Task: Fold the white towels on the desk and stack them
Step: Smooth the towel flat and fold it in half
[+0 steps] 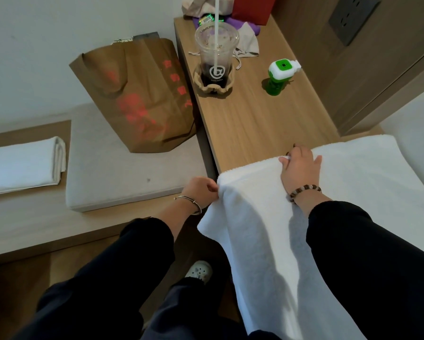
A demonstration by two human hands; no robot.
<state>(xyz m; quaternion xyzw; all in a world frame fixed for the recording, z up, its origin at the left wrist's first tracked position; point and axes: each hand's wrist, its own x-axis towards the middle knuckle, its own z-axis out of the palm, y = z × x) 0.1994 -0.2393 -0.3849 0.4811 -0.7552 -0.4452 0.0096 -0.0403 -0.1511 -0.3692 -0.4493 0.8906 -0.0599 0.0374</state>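
White terry cloth fills the near right of your view: the white towel (255,217) lies across the near end of the wooden surface (250,119) and spills over the near edge, hanging down in front of your legs. Your left hand (201,190) is at the towel's left corner, just off the near-left corner of the surface, with its fingers (209,186) pinched together on the cloth. Your right hand (300,168) sits on top of the towel. Its fingers (285,164) are curled over the far edge and clamped on it, and the thumb is spread out to the right. Beyond that hand the towel runs on to the right and lies flat.

You have a silver bangle (191,202) on the left wrist and a bead bracelet (304,191) on the right.

Over at the left, a folded towel (22,165) rests on a wooden ledge (29,130), well apart from the one you hold. Between them a brown paper bag (137,94) with red print stands on a grey cushion (122,182), right up against the left side of the surface.

Farther along the surface, a clear cup (215,57) with a white straw stands upright in a cardboard holder. To its right is a small green bottle (278,79). Below, a white shoe (198,271) shows on the floor.
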